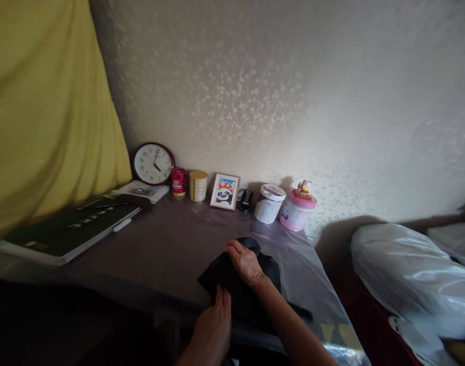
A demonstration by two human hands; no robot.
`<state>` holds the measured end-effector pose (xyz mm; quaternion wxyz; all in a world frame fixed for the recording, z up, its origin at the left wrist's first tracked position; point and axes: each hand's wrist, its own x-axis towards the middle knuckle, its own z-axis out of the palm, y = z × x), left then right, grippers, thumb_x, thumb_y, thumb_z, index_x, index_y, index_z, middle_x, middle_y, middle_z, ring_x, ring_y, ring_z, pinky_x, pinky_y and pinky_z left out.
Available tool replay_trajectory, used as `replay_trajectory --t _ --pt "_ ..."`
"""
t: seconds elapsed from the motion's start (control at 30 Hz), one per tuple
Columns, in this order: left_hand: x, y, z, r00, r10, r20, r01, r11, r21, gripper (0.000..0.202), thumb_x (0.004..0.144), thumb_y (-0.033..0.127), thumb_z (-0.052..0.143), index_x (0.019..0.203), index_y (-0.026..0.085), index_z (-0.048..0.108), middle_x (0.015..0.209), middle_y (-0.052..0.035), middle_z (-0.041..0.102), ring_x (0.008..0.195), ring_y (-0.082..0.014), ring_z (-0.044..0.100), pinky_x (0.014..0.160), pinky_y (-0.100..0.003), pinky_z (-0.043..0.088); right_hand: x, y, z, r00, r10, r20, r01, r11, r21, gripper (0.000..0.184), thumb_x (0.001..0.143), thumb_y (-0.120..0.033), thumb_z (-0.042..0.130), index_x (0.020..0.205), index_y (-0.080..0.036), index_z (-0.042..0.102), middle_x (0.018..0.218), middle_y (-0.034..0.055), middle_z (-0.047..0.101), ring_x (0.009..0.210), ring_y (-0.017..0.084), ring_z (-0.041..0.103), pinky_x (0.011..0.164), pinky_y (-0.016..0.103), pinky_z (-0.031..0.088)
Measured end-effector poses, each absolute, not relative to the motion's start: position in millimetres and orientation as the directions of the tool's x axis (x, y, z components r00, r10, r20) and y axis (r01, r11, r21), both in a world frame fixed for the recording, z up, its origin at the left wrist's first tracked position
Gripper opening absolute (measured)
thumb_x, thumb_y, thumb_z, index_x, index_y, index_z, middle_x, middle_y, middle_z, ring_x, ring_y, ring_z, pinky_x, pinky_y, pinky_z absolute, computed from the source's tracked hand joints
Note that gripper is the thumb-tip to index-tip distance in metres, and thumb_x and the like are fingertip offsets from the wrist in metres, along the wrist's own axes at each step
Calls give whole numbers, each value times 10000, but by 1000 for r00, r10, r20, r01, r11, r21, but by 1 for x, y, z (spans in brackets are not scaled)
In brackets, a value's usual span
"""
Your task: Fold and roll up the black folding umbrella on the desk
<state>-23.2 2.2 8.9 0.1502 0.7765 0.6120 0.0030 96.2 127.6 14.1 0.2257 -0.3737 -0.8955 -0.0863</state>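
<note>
Fingers (232,249) on black cloth (240,290) — dim table (171,239)

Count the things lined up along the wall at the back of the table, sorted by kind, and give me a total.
Clock: 1
Small tins, red and yellow: 2
Picture frame: 1
Small black gadget: 1
Tubs, white and pink: 2
Total: 7

Dim room; soft light falls on the wall (331,101) from the right (brightest mid-wall), the near table (159,244) edge sinks into shadow, edges bow.
</note>
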Motion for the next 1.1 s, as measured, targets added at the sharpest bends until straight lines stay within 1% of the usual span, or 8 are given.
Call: replay_trajectory --t 0.1,0.2,0.3,0.43,0.6,0.77,0.87,1.1 --pt "-28 -1 13 237 959 -153 947 -194 254 519 848 83 365 1360 65 285 1400 -199 356 1006 -204 611 818 -268 504 95 127 17 -639 659 397 725 688 25 205 904 -134 408 1009 -205 569 1068 52 574 884 122 579 742 199 485" --pt "-33 -5 18 200 977 -70 961 -182 207 453 882 161 363 1335 142 364 1406 -159 366 1060 -218 581 810 -287 513 93 127 18 -638 679 364 740 671 45 208 899 -138 417 1013 -210 576 1074 51 567 874 122 580 719 197 485" --pt "-33 -8 21 247 969 14 951 -246 186 464 868 184 399 1330 234 383 1461 -119 273 1033 -226 589 774 -313 533 93 126 19 -643 683 347 738 674 41 212 902 -144 412 1007 -214 583 1053 47 569 840 113 581 698 186 479" --pt "-26 -7 22 328 945 -11 928 -320 192 663 790 131 497 1381 310 256 1506 -70 101 951 -234 614 714 -343 560 94 128 20 -660 668 345 718 695 28 214 904 -143 403 985 -214 588 1019 41 573 829 105 578 701 178 472" --pt "-16 -1 13 268 961 -74 961 -260 93 739 759 -5 396 1395 296 170 1479 -96 182 763 -192 655 611 -329 581 93 130 15 -646 656 390 709 705 -12 218 911 -159 396 1015 -210 581 1022 47 578 812 103 592 685 180 481" --pt "-14 3 -3 258 966 12 966 -258 -7 720 750 -42 352 1379 288 234 1443 -93 289 660 -147 653 544 -267 574 103 103 14 -589 598 543 633 759 -150 232 931 -202 367 1020 -193 581 971 59 617 897 133 590 814 259 491" --pt "-15 4 -17 283 956 79 959 -282 -23 676 768 -8 387 1369 279 274 1432 -97 318 624 -132 645 513 -244 567 116 80 10 -563 597 572 596 772 -220 217 921 -186 388 1013 -186 585 999 67 631 964 148 581 902 319 465" --pt "-16 6 -33 306 938 164 952 -300 -62 748 744 26 488 1387 280 203 1435 -133 307 577 -115 630 445 -211 538 142 102 -12 -566 650 507 674 719 -169 296 922 -238 400 1179 -211 544 1220 75 578 1201 202 462 1027 468 356"
